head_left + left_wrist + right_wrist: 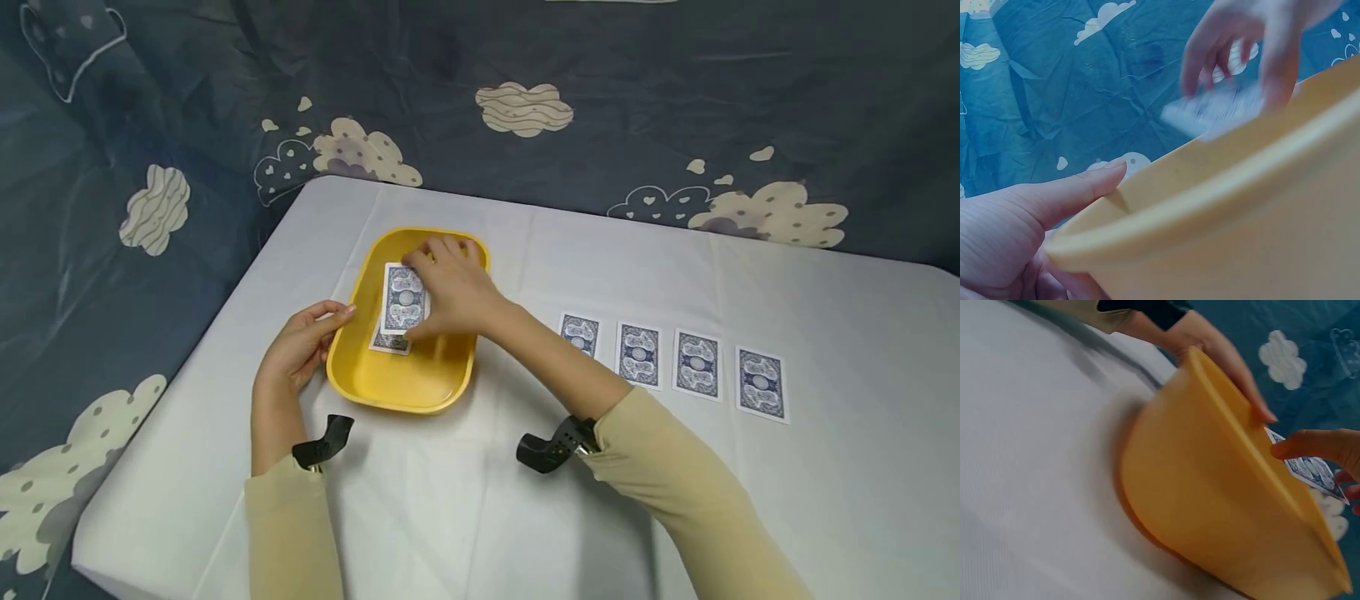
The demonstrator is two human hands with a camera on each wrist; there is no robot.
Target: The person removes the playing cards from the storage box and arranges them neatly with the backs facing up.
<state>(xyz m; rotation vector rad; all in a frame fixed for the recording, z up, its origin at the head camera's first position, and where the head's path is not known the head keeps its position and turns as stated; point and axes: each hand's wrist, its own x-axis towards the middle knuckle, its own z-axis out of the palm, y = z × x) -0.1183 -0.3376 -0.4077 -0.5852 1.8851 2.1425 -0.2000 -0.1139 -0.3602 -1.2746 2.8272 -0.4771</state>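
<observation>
A yellow plastic tub (397, 397) stands on the white table, its left rim pinched between the thumb and fingers of my left hand (298, 346). Over the tub my right hand (457, 287) grips a blue-backed playing card (403, 298) by its edges, thumb on one side and fingers on the other. Lower in the tub, another playing card (390, 342) shows partly beneath the held one. The left wrist view has the held card (1219, 109) blurred near the far rim. In the right wrist view the thumb (1310, 445) lies at the card's near edge.
Right of the tub, several playing cards lie face down in a row, from a card partly behind my right forearm (581, 332) to the rightmost card (761, 384). A dark cloud-patterned cloth (600, 50) hangs behind the white-covered table (420, 517).
</observation>
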